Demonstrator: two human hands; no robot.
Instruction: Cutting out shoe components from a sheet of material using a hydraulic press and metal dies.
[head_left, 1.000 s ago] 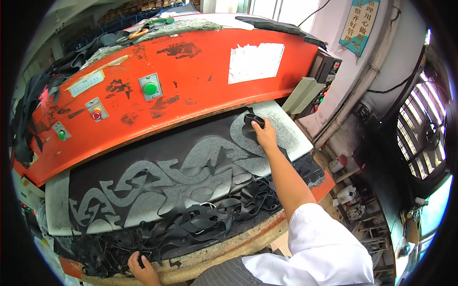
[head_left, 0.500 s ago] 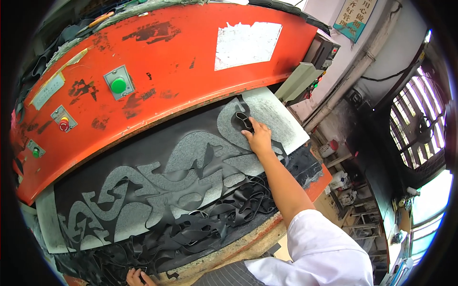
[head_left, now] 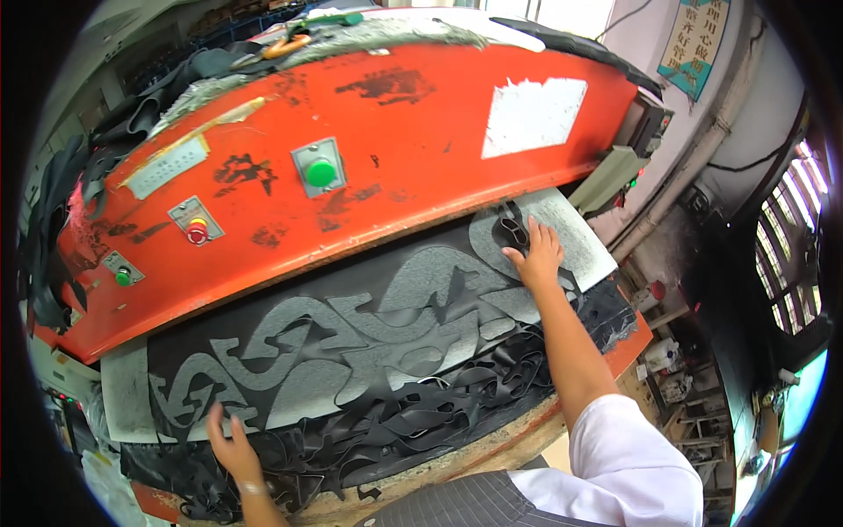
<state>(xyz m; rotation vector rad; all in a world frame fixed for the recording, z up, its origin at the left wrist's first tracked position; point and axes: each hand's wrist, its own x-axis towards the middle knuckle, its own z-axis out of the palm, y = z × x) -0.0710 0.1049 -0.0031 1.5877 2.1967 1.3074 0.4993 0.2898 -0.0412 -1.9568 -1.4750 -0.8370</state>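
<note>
My right hand is at the far right end of the black sheet, thumb and fingers around the near side of a small dark cutting die with a thin bright rim. The die stands on the sheet beside a curved cut-out where the pale grey cutting board shows. Many curved openings run along the sheet, leaving narrow black strips between them. My left hand is raised over the near left edge of the sheet, fingers apart, with nothing in it.
A red press beam with a green button and a red knob spans the far side, overhanging the board. Tangled black offcuts lie along the near edge. A control box stands at the right.
My left hand has come up from the lower edge to the sheet's near left, fingers now spread. My right hand stays at the die. The whole view has shifted, showing more at the left.
</note>
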